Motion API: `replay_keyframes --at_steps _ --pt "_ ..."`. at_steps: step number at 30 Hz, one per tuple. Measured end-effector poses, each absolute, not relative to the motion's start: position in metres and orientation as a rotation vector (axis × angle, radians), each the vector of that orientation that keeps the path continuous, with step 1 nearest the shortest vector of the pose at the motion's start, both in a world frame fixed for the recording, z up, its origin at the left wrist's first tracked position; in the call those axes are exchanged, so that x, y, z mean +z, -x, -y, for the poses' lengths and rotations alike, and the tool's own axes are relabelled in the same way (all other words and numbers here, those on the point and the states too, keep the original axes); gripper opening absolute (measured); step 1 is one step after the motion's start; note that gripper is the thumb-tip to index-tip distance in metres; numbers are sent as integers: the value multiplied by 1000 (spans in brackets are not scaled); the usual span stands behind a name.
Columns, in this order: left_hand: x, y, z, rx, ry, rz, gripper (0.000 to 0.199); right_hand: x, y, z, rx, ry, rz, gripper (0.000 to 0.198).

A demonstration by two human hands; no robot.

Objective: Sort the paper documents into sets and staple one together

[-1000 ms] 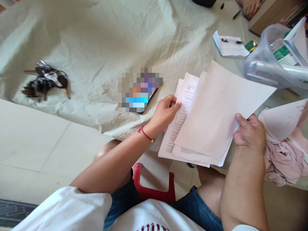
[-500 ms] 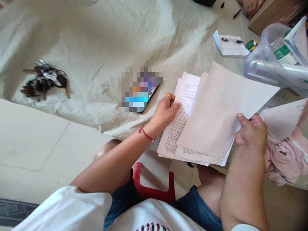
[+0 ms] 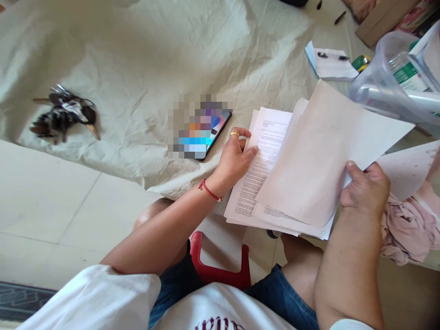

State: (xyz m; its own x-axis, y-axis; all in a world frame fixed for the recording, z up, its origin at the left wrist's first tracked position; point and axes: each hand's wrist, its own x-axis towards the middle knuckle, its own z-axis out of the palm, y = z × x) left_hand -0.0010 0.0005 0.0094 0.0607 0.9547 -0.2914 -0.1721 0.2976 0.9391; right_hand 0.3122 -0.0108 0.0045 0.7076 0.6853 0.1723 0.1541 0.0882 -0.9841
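My left hand [image 3: 235,156], with a ring and a red bracelet, is closed on the left edge of several printed sheets [image 3: 256,178], thumb on top. My right hand [image 3: 366,188] pinches the right side of a blank-faced sheet of paper [image 3: 305,160] and the sheets under it. That sheet lies slanted over the printed ones and hides much of their text. Just left of my left hand lies a phone [image 3: 206,135], its lit screen partly blurred out.
A bunch of keys [image 3: 65,114] lies far left on the cloth-covered table [image 3: 137,55]. At the right are a notepad with a pen [image 3: 333,66], a clear plastic basket [image 3: 371,87] holding papers and a bottle, and a crumpled pink cloth [image 3: 409,224]. A red stool [image 3: 220,272] stands below.
My right hand has moved right and slightly up, drawing the blank-faced sheet with it. More of the printed page shows. My left hand stays almost in place, its index finger a little more extended.
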Motion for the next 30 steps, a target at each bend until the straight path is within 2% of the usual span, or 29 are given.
replay_keyframes --at_steps 7,12,18,24,30 --pt "8 2 0 1071 -890 -1183 38 7 -312 12 499 1451 744 36" --pt "7 3 -1 1066 -914 -1234 48 15 -306 13 621 1414 690 39" --pt "6 3 -2 1052 -908 -1214 46 17 -302 15 687 1400 687 42" --pt "7 3 -1 1036 -912 -1251 36 15 -304 14 675 1408 699 39" --pt "7 2 0 1049 -893 -1239 38 14 -304 14 671 1410 708 33"
